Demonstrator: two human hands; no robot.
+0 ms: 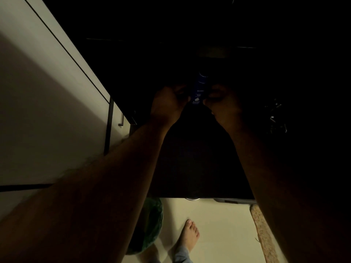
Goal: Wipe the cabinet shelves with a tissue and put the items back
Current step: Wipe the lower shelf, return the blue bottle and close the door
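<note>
Fingers: your left hand (169, 103) and right hand (221, 100) both curl round the blue bottle (198, 90).
Bottle: upright between your fingertips.
Shelf: beyond fingers, too dark; set down slowly, by feel.

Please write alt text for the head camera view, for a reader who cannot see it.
Both hands, left hand and right hand, hold a dark blue Nivea bottle inside a very dark cabinet. A pale cabinet door stands at left; a bare foot shows on the floor below.

bottle (198, 92): glossy blue, probably plastic | cabinet door (38, 92): smooth, matt | mat (263, 234): rough weave
</note>
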